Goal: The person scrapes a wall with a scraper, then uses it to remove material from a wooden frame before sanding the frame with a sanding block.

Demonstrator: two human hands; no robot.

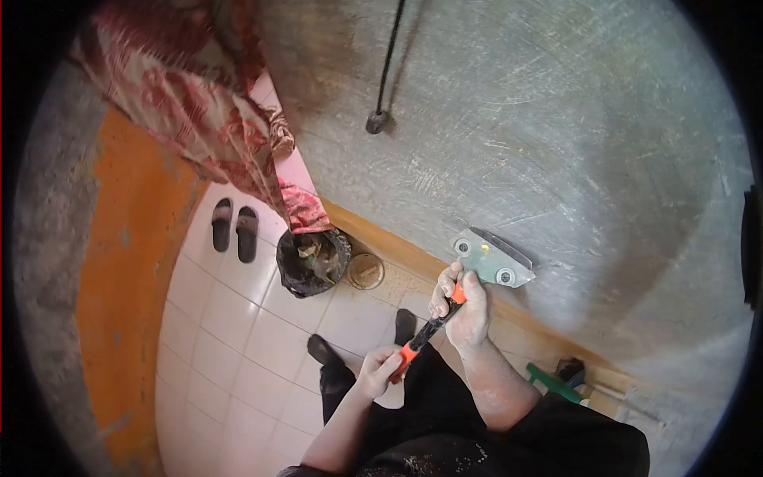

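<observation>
Here's your scraper (pixel 494 258), dusty pale-green head against the scratched grey wall (pixel 477 143), orange-black handle slanting down.

A scratched grey wall (pixel 509 119) is rising above pale square tiles (pixel 230 326), a patterned red curtain (pixel 183 103) hanging alongside.

The waste bin (pixel 296 280) stands on the tiled floor (pixel 230 318), rubbish (pixel 318 254) inside it. Left of the bin lies a pair of slippers (pixel 235 230), side by side; just right of it, a round lid or dish (pixel 366 271). Behind it hangs the curtain (pixel 199 119), its lower end at the bin's far rim. Right of the bin are the wall (pixel 493 119) and, well apart from the bin, the scraper (pixel 493 258).
</observation>
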